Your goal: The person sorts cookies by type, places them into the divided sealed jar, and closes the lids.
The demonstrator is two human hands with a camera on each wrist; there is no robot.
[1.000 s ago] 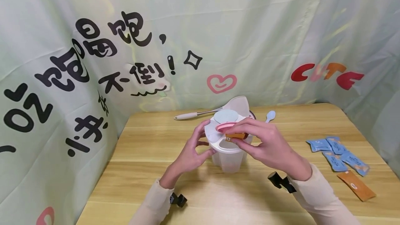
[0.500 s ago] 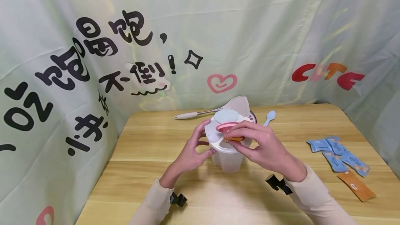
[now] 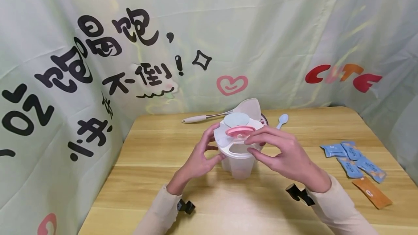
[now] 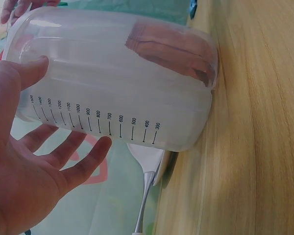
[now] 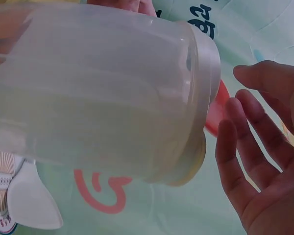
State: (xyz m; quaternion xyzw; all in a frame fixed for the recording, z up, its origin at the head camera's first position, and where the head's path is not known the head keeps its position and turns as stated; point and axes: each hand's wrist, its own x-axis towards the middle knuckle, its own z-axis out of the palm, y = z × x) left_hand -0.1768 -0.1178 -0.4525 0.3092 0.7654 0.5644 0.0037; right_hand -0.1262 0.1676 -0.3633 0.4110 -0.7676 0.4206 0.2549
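Note:
A clear plastic storage container [image 3: 241,168] with a white lid [image 3: 225,143] stands on the table. Its pink-rimmed flap [image 3: 241,131] is raised beside an uncovered opening at the front. My left hand [image 3: 200,159] holds the container from the left, thumb in front and fingers around the far side, across from the printed scale in the left wrist view. An orange-brown sachet [image 4: 174,51] lies inside at the bottom. By the opening's right side, my right hand [image 3: 289,151] hovers with fingers apart and nothing between them; the right wrist view shows it just off the lid.
Behind the container lie a white spatula [image 3: 249,108] and part of a patterned round item [image 3: 264,119]. A pale blue spoon [image 3: 283,119] is to their right. Several blue sachets [image 3: 351,169] and another orange sachet [image 3: 371,192] lie at the table's right.
The orange sachet that my right hand pinched over the opening has left its fingers. That hand has drawn back slightly to the right. My left hand keeps its hold on the container.

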